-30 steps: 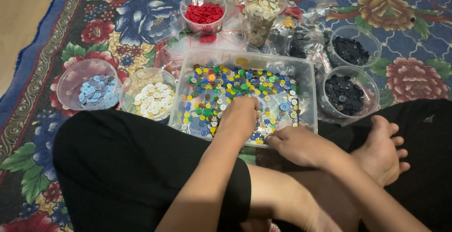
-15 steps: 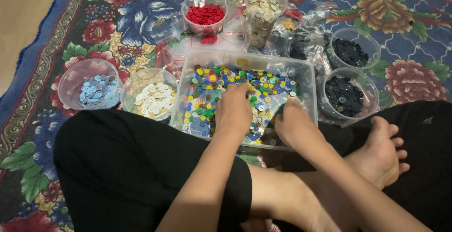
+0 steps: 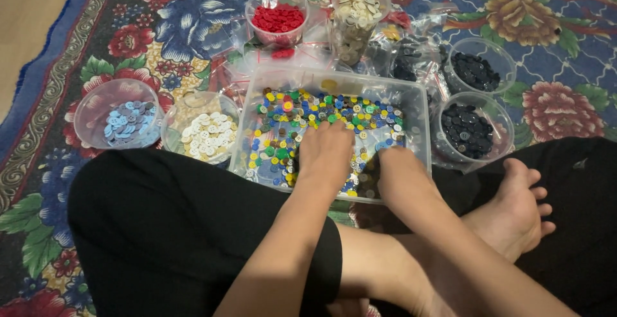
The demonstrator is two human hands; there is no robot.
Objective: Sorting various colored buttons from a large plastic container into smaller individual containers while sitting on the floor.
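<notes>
Both hands, left hand (image 3: 324,153) and right hand (image 3: 400,174), lie palm-down in the clear tub (image 3: 418,108) of mixed buttons (image 3: 302,114), finger spread hidden; best to rake lightly, lifting one colour at a time.

Multicoloured buttons (image 3: 321,114) fill the clear tub (image 3: 418,98), red buttons (image 3: 277,18) and black buttons (image 3: 466,129) in bowls, on a floral blue-and-red rug (image 3: 148,8).

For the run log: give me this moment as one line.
left hand: palm down in mixed buttons | right hand: in same clear tub | around: bowls of blue, white, red, black buttons
</notes>
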